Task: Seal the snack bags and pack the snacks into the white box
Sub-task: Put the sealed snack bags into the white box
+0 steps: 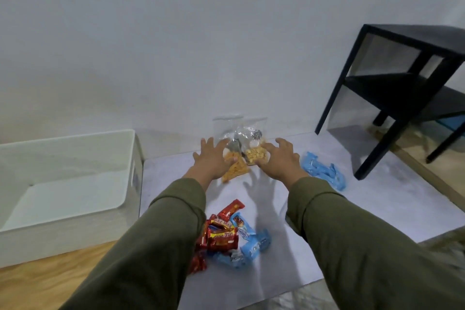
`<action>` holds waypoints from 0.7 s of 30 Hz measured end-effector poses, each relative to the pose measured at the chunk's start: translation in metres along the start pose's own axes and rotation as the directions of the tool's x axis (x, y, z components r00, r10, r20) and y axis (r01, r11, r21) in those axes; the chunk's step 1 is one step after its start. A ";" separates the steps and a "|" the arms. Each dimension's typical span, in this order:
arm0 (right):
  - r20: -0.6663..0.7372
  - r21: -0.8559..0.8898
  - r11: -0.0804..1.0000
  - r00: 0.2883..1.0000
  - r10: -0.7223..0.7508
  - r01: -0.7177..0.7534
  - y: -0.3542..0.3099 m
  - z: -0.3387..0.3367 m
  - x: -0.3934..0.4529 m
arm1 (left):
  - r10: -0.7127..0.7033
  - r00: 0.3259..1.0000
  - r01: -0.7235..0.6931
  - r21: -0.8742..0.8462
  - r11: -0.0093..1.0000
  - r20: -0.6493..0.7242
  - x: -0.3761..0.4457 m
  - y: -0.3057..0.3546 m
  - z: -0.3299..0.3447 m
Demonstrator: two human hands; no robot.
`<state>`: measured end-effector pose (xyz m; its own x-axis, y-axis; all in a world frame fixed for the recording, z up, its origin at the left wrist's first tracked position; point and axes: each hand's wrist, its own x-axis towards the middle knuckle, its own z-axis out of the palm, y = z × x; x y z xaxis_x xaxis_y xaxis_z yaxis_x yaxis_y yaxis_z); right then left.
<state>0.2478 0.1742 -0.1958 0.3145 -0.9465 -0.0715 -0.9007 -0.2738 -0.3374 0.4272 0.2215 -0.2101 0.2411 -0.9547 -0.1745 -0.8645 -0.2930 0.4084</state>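
Against the wall, left hand and right hand, grip released, touch snack bags.

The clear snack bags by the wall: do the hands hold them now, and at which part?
Not clearly held. The left hand and right hand, fingers spread, reach the lower, filled parts of the clear snack bags. A closed grip cannot be seen.
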 end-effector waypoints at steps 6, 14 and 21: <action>0.066 0.008 0.999 0.997 0.040 -0.041 0.028 0.011 0.053 | -0.043 0.998 0.045 -0.035 0.998 0.056 0.049 0.003 0.022; 0.225 0.056 0.998 0.973 -0.044 0.032 0.056 0.047 0.140 | -0.234 0.972 0.232 -0.259 0.937 0.026 0.106 -0.010 0.068; 0.270 0.307 0.950 0.953 -0.135 0.048 0.075 0.074 0.204 | -0.357 0.923 0.265 -0.439 0.859 -0.142 0.145 -0.007 0.091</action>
<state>0.2664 -0.0270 -0.3052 0.5026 -0.8192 -0.2764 -0.7489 -0.2528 -0.6125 0.4276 0.0903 -0.3201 0.5939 -0.7842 -0.1798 -0.4847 -0.5271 0.6980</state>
